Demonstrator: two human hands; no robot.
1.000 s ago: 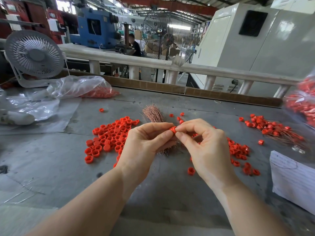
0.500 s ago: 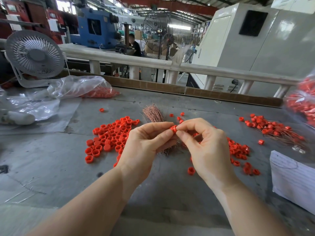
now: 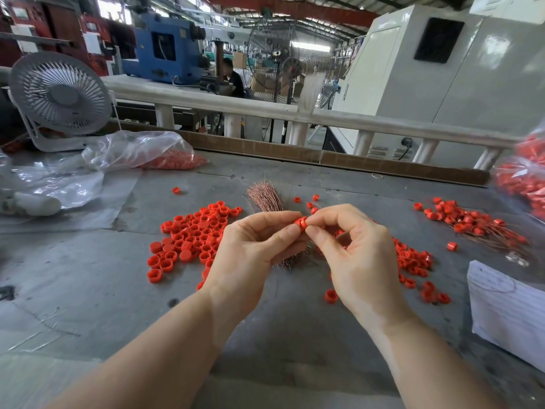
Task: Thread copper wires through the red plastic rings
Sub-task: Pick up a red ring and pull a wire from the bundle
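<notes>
With our left hand [image 3: 250, 249] and right hand [image 3: 354, 255] both pinching one red plastic ring [image 3: 300, 223] above the copper wire bundle [image 3: 265, 197], we judge that the thin wire, invisible here, could buckle or miss the hole.

A factory floor: a blue machine [image 3: 165, 51], a grey cabinet [image 3: 442, 75], standing fans [image 3: 272, 54] and red roof beams [image 3: 295, 8] behind a grey bench [image 3: 88, 290].

A white desk fan [image 3: 60, 97] stands at the tabletop's [image 3: 88, 290] far left, near crumpled clear plastic bags [image 3: 129, 152]. Lined white paper [image 3: 507, 308] lies right.
</notes>
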